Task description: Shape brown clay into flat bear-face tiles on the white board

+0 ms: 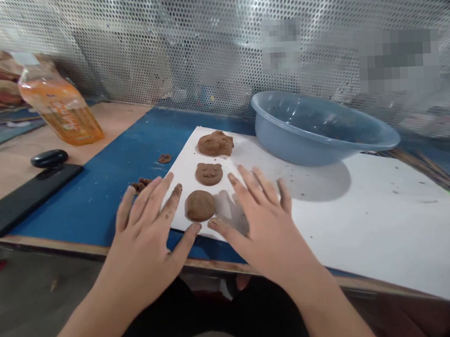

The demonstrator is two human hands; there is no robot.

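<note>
Three brown clay pieces lie in a row on a white board (181, 180). The far one is a rough lump (215, 143), the middle one a round disc with a small modelled animal face (209, 173), and the nearest a plain smooth disc (200, 206). My left hand (145, 231) rests at the board's left edge, its fingers spread and clay-smudged, holding nothing. My right hand (264, 221) is spread just right of the nearest disc, holding nothing. A crumpled clear plastic piece (227, 212) lies partly under its fingers.
Clay crumbs (139, 184) and a small clay scrap (164, 158) lie on the blue mat (109, 178). A pale blue basin (313, 130) stands on a large white sheet (376, 221). An orange-labelled bottle (60, 108) lies tilted back left beside a black phone (28, 199). A perforated metal screen (167, 52) stands behind.
</note>
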